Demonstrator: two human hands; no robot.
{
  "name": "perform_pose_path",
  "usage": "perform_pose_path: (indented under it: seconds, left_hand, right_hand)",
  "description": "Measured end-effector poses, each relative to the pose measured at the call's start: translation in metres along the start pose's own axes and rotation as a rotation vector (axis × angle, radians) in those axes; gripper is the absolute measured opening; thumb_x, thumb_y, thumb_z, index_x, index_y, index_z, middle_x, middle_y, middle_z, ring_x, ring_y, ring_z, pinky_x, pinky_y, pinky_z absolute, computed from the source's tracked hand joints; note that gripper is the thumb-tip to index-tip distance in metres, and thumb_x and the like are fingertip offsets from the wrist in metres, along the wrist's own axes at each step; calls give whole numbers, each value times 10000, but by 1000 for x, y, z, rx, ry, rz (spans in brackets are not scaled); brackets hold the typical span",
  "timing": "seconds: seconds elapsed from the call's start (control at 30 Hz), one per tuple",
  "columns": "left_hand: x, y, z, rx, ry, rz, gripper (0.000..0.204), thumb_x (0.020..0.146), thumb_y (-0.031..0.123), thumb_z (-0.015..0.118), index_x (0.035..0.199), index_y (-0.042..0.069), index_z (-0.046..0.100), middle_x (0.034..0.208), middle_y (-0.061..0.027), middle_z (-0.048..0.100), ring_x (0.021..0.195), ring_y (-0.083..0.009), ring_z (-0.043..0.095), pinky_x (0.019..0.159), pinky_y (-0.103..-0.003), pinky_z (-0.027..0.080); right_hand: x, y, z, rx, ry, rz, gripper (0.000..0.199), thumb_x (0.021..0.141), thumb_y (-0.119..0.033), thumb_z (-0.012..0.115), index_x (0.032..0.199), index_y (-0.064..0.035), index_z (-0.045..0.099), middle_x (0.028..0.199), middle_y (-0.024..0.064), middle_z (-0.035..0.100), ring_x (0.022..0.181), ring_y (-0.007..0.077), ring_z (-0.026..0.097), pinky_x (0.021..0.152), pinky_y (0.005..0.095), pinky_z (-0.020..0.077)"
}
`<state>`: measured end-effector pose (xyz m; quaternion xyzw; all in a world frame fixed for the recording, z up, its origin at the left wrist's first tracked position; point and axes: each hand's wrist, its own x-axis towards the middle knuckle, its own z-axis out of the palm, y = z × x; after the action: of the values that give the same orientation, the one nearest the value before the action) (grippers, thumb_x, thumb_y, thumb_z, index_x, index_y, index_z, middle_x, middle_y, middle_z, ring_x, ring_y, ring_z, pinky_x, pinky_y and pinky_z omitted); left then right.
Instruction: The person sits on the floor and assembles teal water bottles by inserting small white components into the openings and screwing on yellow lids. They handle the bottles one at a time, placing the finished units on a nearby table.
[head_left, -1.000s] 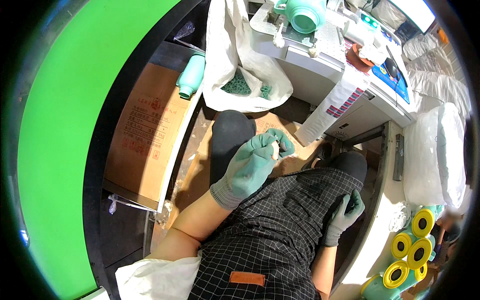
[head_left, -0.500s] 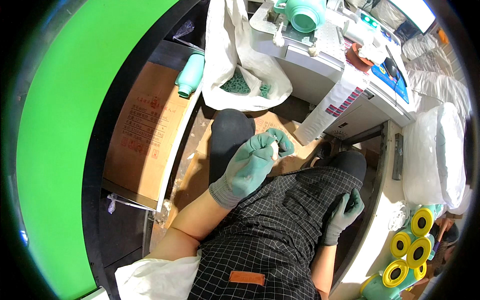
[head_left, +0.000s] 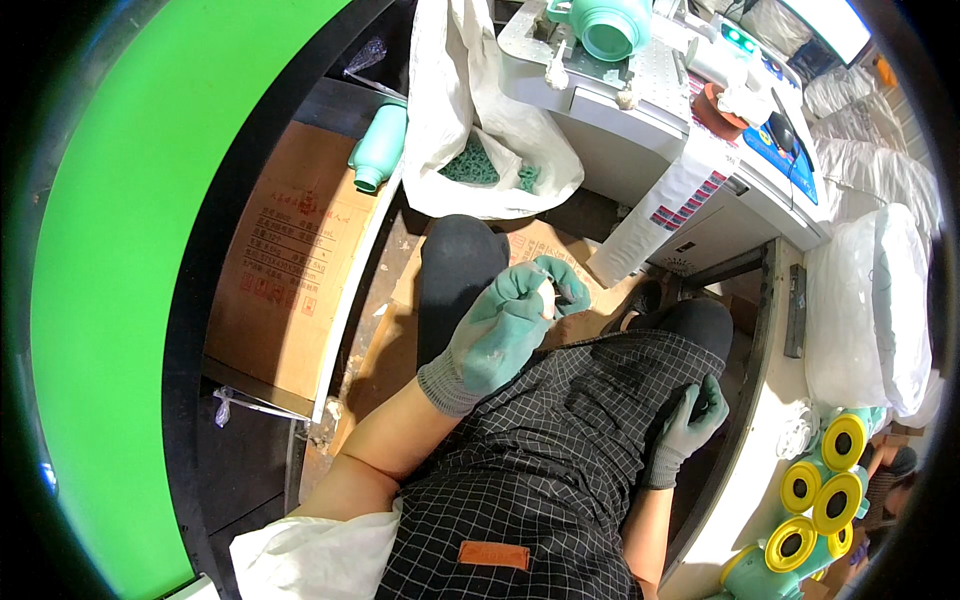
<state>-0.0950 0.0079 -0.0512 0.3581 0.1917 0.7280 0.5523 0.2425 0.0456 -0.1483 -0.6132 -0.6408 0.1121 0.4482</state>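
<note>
My left hand (head_left: 505,325), in a grey-green coated work glove, is raised above my lap. Its fingers are curled in, and a pale, skin-toned tip (head_left: 547,300) shows among them; whether anything is pinched there I cannot make out. On the checked black apron (head_left: 540,440) at my right thigh rests my right hand (head_left: 692,425), gloved the same way. Its fingers are loosely bent, thumb and fingers apart, holding nothing. Ahead of my knees stands a white woven sack (head_left: 545,165) with green bits (head_left: 472,165) inside.
A mint-green bottle (head_left: 380,148) lies on a cardboard-lined shelf (head_left: 285,270) at left. Ahead, a grey machine (head_left: 620,130) bears another green bottle (head_left: 610,30) and a hanging label strip (head_left: 665,205). At right are bottles with yellow rings (head_left: 837,500) and a plastic-wrapped bundle (head_left: 865,310).
Both hands stay almost in place. The view has shifted very slightly. At the far right edge, another person has moved a little.
</note>
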Motion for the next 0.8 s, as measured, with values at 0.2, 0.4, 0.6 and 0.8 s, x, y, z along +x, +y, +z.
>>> perform_pose_path:
  seconds: [0.2, 0.4, 0.6, 0.8]
  left_hand:
    - [0, -3, 1, -38, 7, 2, 233, 1054, 309, 583, 1132, 93, 621, 1246, -114, 574, 1227, -276, 549, 1161, -509, 379]
    - [-1, -3, -1, -36, 22, -31, 226, 1066, 271, 548, 1143, 68, 614, 1228, -114, 573, 1205, -239, 556, 1146, -445, 401]
    - [-4, 5, -5, 213, 102, -139, 161, 1040, 40, 456, 1094, 28, 607, 1206, -101, 568, 1152, -188, 569, 1111, -367, 432]
    - [-4, 44, -42, 596, 402, -257, 78, 964, 82, 595, 999, 51, 656, 954, 7, 587, 909, -76, 537, 875, -227, 451]
  right_hand:
    - [0, 1, 0, 24, 3, -5, 345, 1004, -149, 687, 1298, 19, 620, 1225, 109, 600, 1100, 204, 587, 1015, 348, 471]
    - [2, 2, 0, 1, -11, -1, 330, 997, -145, 697, 1283, 7, 634, 1214, 121, 585, 1140, 242, 572, 1032, 386, 464]
    - [2, -1, -3, 33, 7, 34, 310, 1003, -148, 679, 1253, 31, 636, 1194, 136, 603, 1110, 257, 590, 1032, 389, 461]
    - [1, 7, 0, 46, -10, 45, 349, 1010, -186, 690, 1271, 38, 627, 1218, 145, 608, 1129, 261, 602, 1045, 393, 465]
